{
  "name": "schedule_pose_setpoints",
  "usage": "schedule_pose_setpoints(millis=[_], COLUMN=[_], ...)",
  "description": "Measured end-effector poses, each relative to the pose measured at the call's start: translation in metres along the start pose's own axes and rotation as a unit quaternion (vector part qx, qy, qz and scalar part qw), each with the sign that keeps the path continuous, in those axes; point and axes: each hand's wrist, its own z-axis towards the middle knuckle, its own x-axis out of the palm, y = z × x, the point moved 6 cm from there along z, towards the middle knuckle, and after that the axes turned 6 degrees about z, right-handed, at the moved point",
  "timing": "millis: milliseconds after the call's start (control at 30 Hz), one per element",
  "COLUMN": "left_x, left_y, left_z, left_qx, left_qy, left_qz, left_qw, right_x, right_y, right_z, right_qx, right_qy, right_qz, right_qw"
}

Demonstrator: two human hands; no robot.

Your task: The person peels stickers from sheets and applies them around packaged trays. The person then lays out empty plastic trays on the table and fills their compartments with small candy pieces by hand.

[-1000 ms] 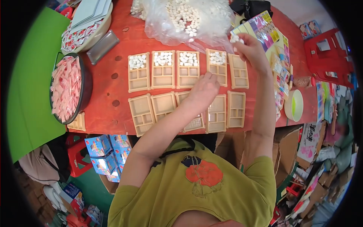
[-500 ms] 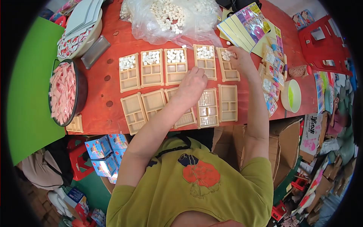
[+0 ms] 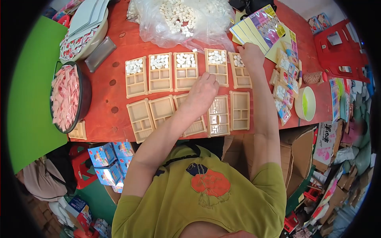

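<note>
My left hand (image 3: 204,89), its fingers bunched, rests at the lower left of the fourth tray (image 3: 220,80) in the upper row; anything under the fingertips is hidden. Beyond the top right of the fifth upper tray (image 3: 242,83), my right hand (image 3: 252,54) is closed, and its contents cannot be made out. White cubes (image 3: 217,57) fill the large top compartments of the first four upper trays, and some white cubes (image 3: 238,60) show in the fifth. Below lies a row of beige trays (image 3: 240,111) without cubes, partly behind my left forearm.
A clear bag of white cubes (image 3: 180,18) lies at the back. Left are a black tub of pink packets (image 3: 66,97) and a white basin (image 3: 104,24). Colourful sheets (image 3: 264,29), packed trays (image 3: 283,85) and a pale bowl (image 3: 304,104) are on the right.
My right hand first held white cubes by the bag, came down over the fifth upper tray, then moved up off it. Cubes now lie in that tray. My left hand stayed beside the fourth.
</note>
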Motion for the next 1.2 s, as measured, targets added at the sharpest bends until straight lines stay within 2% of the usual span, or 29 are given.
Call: schedule_pose_setpoints(millis=[133,233,300,333,400,533,633,700,733,767,800,867,1000,1100,1200], left_x=[0.001,0.001,-0.001,-0.002,-0.001,-0.003,-0.002,-0.002,-0.001,0.0,0.003,0.007,0.008,0.006,0.005], left_y=[0.001,0.001,0.001,0.001,0.002,0.001,0.001,0.001,0.001,0.001,0.001,0.002,0.004,0.002,0.003], left_z=[0.0,0.0,0.0,0.0,0.0,-0.001,-0.002,-0.003,-0.002,-0.002,-0.003,-0.004,-0.006,-0.006,-0.004], left_qx=[0.003,-0.001,-0.003,-0.004,-0.004,0.001,-0.004,-0.005,-0.002,-0.002,-0.002,-0.003,0.004,0.006,0.009], left_qy=[0.004,0.004,-0.001,-0.005,-0.004,-0.009,-0.01,-0.004,0.001,0.0,0.0,0.0,-0.03,-0.045,-0.028], left_qz=[0.004,0.003,-0.008,-0.017,-0.019,-0.019,-0.013,-0.004,0.001,0.002,0.004,0.008,0.016,0.012,0.015], left_qw=[1.0,1.0,1.0,1.0,1.0,1.0,1.0,1.0,1.0,1.0,1.0,1.0,0.999,0.999,0.999], right_x=[0.006,-0.003,-0.016,-0.017,-0.011,-0.013,-0.022,-0.021,-0.009,-0.006,0.003,0.024,0.02,0.019,0.011], right_y=[-0.003,-0.012,-0.019,-0.024,-0.023,-0.013,0.024,0.082,0.106,0.131,0.144,0.159,0.165,0.16,0.145], right_z=[0.009,0.008,0.001,-0.002,-0.013,-0.027,-0.03,-0.039,-0.04,-0.042,-0.038,-0.026,-0.039,-0.042,-0.043], right_qx=[0.008,-0.022,0.01,0.009,-0.039,-0.039,-0.058,-0.204,-0.214,-0.229,-0.23,-0.23,-0.291,-0.252,-0.201], right_qy=[0.013,0.0,0.025,0.025,0.107,0.082,0.085,0.069,0.118,0.12,0.119,0.095,0.052,0.07,0.062], right_qz=[-0.029,0.032,0.209,0.208,0.278,0.295,0.302,0.336,0.277,0.211,0.211,0.088,0.116,0.091,0.122], right_qw=[0.999,0.999,0.977,0.978,0.954,0.951,0.948,0.917,0.929,0.943,0.943,0.964,0.948,0.961,0.97])
